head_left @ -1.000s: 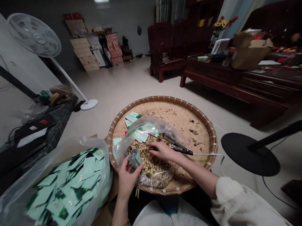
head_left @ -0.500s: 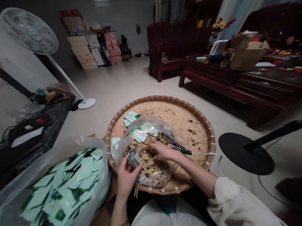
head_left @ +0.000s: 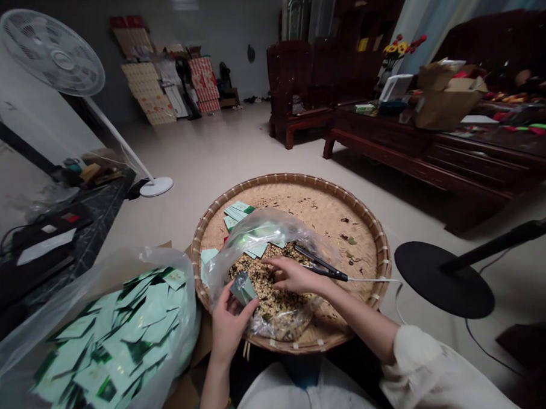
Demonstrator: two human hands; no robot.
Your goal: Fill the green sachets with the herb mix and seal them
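My left hand (head_left: 230, 319) is closed around a small green sachet (head_left: 243, 288), held upright with its mouth parted. Just right of it, my right hand (head_left: 294, 275) reaches over a heap of loose dried grain-like mix (head_left: 260, 277); its fingers are spread and nothing shows in them. The mix lies in a clear plastic bag (head_left: 222, 273) on a round woven bamboo tray (head_left: 295, 194). Beside my right hand a black hair-straightener-like tool (head_left: 325, 267) with a white cord rests over the bag. Flat green sachets (head_left: 238, 213) lie at the tray's far left.
A large plastic bag of many green sachets (head_left: 125, 337) stands at my left. Behind it is a white standing fan (head_left: 157, 186). To the right are a black round stand base (head_left: 443, 278) and a dark wooden table (head_left: 415, 144) with a cardboard box (head_left: 447, 103).
My right hand has shifted slightly up and left over the mix, its fingers more spread. The left hand keeps the sachet in nearly the same place.
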